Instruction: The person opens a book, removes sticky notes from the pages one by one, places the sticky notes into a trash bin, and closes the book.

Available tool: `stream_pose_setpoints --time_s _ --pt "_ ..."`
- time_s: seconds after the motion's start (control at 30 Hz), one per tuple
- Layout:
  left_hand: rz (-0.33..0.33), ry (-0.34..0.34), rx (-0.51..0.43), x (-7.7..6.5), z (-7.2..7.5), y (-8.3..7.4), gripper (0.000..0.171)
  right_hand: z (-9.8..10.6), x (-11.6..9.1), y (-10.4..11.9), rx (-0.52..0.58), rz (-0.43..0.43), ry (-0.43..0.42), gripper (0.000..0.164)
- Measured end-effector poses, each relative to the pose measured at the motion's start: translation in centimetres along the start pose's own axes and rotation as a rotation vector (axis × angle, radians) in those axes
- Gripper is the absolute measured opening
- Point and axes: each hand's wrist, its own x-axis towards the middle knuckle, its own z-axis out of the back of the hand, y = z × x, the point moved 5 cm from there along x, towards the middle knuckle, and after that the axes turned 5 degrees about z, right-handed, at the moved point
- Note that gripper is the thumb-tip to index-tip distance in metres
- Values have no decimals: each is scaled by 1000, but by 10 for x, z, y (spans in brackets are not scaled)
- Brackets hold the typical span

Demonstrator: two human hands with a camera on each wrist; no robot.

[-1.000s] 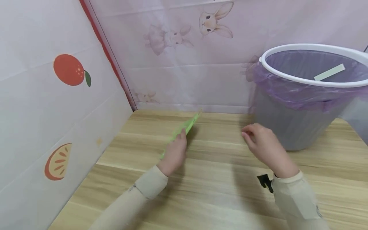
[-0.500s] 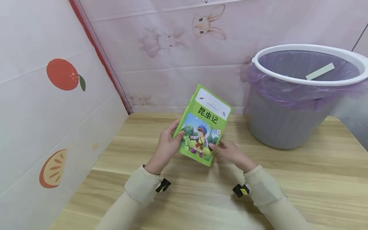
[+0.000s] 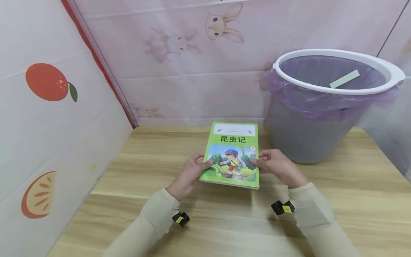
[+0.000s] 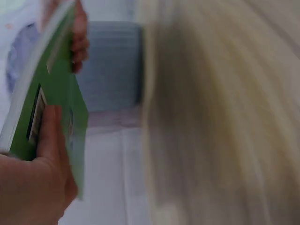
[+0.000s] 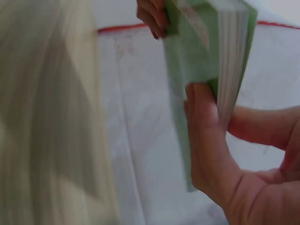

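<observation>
A green paperback book (image 3: 232, 153) with a cartoon child on its cover is held above the table, front cover facing up. My left hand (image 3: 189, 175) grips its left edge, thumb on the cover. On the opposite edge my right hand (image 3: 277, 166) pinches it in the same way. In the left wrist view the left fingers (image 4: 49, 136) lie flat against the green back cover, beside a barcode patch. Seen from the right wrist, the right fingers (image 5: 206, 126) support the back cover while the thumb sits on the front; the page block of the book (image 5: 232, 56) shows between them.
A grey bin (image 3: 308, 132) with a white rim and purple liner stands at the back right of the wooden table (image 3: 154, 153). A pale strip (image 3: 344, 79) shows inside its opening. Printed cloth walls (image 3: 192, 92) close off the back and left. Small black devices hang at both wrists.
The book was edge-on in the left hand with the right hand apart; then both hands took hold of it, cover showing. Now it is turned straighter and tilted flatter. The view has shifted right.
</observation>
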Motion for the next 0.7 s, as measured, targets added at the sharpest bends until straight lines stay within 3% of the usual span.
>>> stream_pose_setpoints --time_s 0.13,0.37,0.43,0.57,0.7 --pt "50 18 187 10 -5 18 41 2 -1 -18 -25 -68 30 24" --pt "51 14 513 19 -8 36 45 -5 6 -47 -142 -138 32 18" --pt "14 11 648 17 -9 37 50 -7 7 -50 -208 -136 6 18" --pt "-129 37 882 12 -14 35 55 -12 7 -50 -337 -105 -48 15" --pt "-238 41 1035 0 -22 35 58 -14 2 -43 -477 -51 -105 13"
